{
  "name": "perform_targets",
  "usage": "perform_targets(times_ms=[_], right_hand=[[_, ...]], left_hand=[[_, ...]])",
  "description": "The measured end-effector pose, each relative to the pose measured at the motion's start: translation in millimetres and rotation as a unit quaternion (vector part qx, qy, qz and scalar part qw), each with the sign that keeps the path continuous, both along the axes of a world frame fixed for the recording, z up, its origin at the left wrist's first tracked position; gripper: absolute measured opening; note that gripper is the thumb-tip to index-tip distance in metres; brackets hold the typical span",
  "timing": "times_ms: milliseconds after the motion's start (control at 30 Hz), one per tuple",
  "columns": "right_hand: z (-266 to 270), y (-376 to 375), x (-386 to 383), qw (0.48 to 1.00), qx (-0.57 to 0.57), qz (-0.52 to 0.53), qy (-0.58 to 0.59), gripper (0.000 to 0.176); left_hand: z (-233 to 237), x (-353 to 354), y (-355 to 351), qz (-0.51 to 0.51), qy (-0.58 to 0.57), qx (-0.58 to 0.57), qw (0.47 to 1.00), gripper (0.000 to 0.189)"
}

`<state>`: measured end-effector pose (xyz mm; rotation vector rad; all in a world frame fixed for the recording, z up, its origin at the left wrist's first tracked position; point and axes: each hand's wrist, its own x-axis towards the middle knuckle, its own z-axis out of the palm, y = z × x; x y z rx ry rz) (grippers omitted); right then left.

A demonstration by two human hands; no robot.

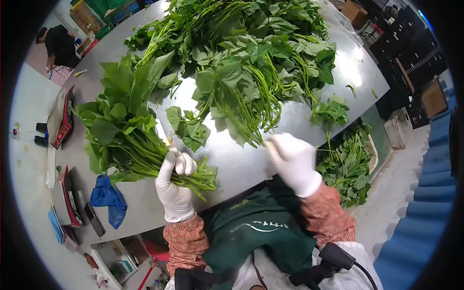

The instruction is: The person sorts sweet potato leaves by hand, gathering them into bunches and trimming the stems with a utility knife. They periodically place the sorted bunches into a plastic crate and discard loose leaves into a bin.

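Note:
My left hand [176, 181], in a white glove, is wrapped round the stems of a thick bunch of leafy greens [121, 130]. The leaves point up and to the left, and the cut stem ends stick out to the right of the palm. My right hand [294, 162], also gloved and slightly blurred, has its fingers curled together at the stem ends of a loose clump of greens [241, 96]. Whether a stem is between those fingers is hard to see. Behind them a large heap of the same greens [251, 26] covers the far part of the metal table [237, 169].
A container of greens [350, 164] stands low at the right, beyond the table edge. At the left are a blue cloth [108, 198] and two red devices, one upper [65, 121] and one lower [71, 198]. A person [60, 46] bends over at the far left.

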<state>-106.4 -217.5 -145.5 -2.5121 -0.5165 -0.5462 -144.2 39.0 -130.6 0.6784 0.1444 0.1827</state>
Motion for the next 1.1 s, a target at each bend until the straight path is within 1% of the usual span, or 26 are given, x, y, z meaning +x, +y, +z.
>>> perform_targets(times_ms=[67, 100, 167, 200, 267, 300, 367, 400, 433, 467, 533, 567, 633, 667, 700, 733, 767, 800, 833, 867, 900, 933, 967, 1067, 1100], right_hand=[[-20.0, 40.5, 19.7, 0.998, -0.048, -0.005, 0.051, 0.017], [-47.7, 46.5, 33.6, 0.997, -0.049, -0.010, 0.051, 0.016], [-55.4, 56.6, 45.7, 0.997, -0.031, -0.024, 0.064, 0.013], [-56.6, 54.5, 45.0, 0.997, 0.060, -0.008, 0.049, 0.010], [-34.7, 46.3, 38.9, 0.968, 0.212, 0.038, 0.132, 0.018], [-23.4, 41.2, 34.7, 0.950, 0.249, 0.040, 0.182, 0.022], [-19.5, 38.0, 28.8, 0.888, 0.369, 0.053, 0.270, 0.019], [-16.6, 37.1, 25.5, 0.848, 0.427, 0.058, 0.309, 0.018], [-7.1, 36.9, 21.2, 0.872, 0.397, 0.065, 0.279, 0.017], [4.7, 39.5, 16.8, 0.854, 0.421, 0.067, 0.299, 0.018], [8.8, 38.3, 12.0, 0.870, 0.387, 0.072, 0.296, 0.016], [14.1, 38.1, 7.6, 0.885, 0.368, 0.077, 0.276, 0.016], [23.8, 39.1, -0.2, 0.909, 0.329, 0.093, 0.238, 0.015], [21.2, 42.6, -0.6, 0.931, 0.289, 0.120, 0.187, 0.016], [17.4, 46.6, -0.6, 0.948, 0.249, 0.147, 0.134, 0.017], [15.1, 50.5, -0.7, 0.960, 0.208, 0.173, 0.079, 0.018], [15.3, 54.9, -4.8, 0.968, 0.156, 0.181, 0.078, 0.019], [15.9, 59.5, -10.1, 0.977, 0.093, 0.175, 0.076, 0.016], [13.7, 62.3, -12.5, 0.977, 0.099, 0.171, 0.082, 0.017], [11.6, 62.9, -14.2, 0.977, 0.103, 0.165, 0.088, 0.018], [11.1, 61.1, -14.0, 0.956, 0.137, 0.169, 0.195, 0.020], [11.3, 58.2, -11.8, 0.924, 0.170, 0.169, 0.299, 0.022], [11.2, 55.7, -10.2, 0.879, 0.202, 0.168, 0.398, 0.024], [-2.1, 52.4, -7.7, 0.795, 0.358, 0.195, 0.450, 0.029], [-8.5, 53.8, -8.1, 0.756, 0.400, 0.170, 0.489, 0.026]], left_hand=[[5.2, -3.6, 0.5, 0.004, -0.001, 0.005, 1.000, 0.012], [8.5, -7.3, 1.3, 0.016, 0.005, 0.008, 1.000, 0.012], [15.0, -14.0, 6.4, 0.041, 0.014, 0.016, 0.999, 0.012], [14.6, -15.1, 10.9, 0.045, 0.011, 0.016, 0.999, 0.011], [6.1, -20.2, 18.9, 0.054, 0.015, 0.009, 0.998, 0.010], [0.4, -18.8, 21.5, 0.049, 0.015, 0.010, 0.999, 0.009], [-6.2, -13.6, 14.2, 0.051, 0.066, -0.021, 0.996, 0.010], [-7.4, -10.7, 9.0, 0.049, 0.092, -0.036, 0.994, 0.010], [-6.6, -8.2, 2.7, 0.028, 0.097, -0.043, 0.994, 0.010], [-9.3, -5.9, -1.0, 0.028, 0.120, -0.035, 0.992, 0.010], [-9.1, -4.2, -8.3, 0.029, 0.126, -0.049, 0.990, 0.008], [-7.0, -3.4, -11.8, 0.028, 0.139, -0.049, 0.989, 0.009], [-7.9, -3.6, -16.3, 0.016, 0.126, -0.010, 0.992, 0.010], [-9.6, -4.8, -19.3, 0.010, 0.120, 0.011, 0.993, 0.010], [-8.5, -7.3, -24.2, 0.005, 0.134, 0.009, 0.991, 0.013], [-7.0, -9.1, -31.2, 0.002, 0.150, 0.053, 0.987, 0.019], [0.5, -9.8, -41.3, 0.015, 0.175, 0.047, 0.983, 0.018], [10.6, -10.9, -49.3, 0.026, 0.201, 0.041, 0.978, 0.018], [17.6, -12.7, -52.0, 0.001, 0.170, 0.014, 0.985, 0.018], [17.0, -12.9, -51.1, -0.008, 0.171, 0.011, 0.985, 0.017], [15.5, -13.1, -49.7, -0.018, 0.171, 0.007, 0.985, 0.017], [13.4, -13.4, -48.5, -0.030, 0.172, 0.003, 0.985, 0.016], [-0.9, -13.3, -46.4, -0.005, 0.167, 0.033, 0.985, 0.015], [-4.8, -11.8, -50.0, -0.007, 0.187, -0.035, 0.982, 0.014], [-4.5, -11.1, -50.2, -0.015, 0.191, -0.053, 0.980, 0.015]])
